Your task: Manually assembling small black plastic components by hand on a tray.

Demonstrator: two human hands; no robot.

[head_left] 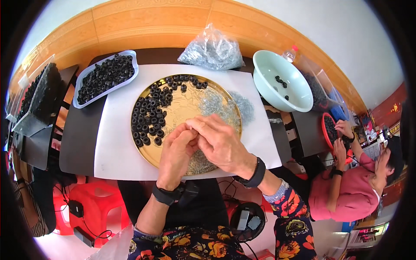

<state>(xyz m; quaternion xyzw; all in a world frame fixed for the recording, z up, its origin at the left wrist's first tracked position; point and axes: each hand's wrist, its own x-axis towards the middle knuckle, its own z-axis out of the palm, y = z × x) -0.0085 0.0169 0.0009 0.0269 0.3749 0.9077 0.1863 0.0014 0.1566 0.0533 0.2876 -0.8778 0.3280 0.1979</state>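
Above the near part of a round gold tray (182,113), my left hand (177,147) and my right hand (222,142) meet with fingertips pinched together. Whatever lies between the fingers is hidden. Both hands are closed. Many small black ring-shaped parts (147,117) lie on the tray's left and far side. Small silvery metal pieces (214,104) form a loose heap on its right, and more of them (200,162) lie close under my right hand.
A white sheet (115,147) lies beneath the tray. Around it stand a pale tub of black parts (106,76), a clear bag of silvery pieces (212,50) and a mint-green basin (286,93). At the right a co-worker (346,186) handles things over a red basin (325,130).
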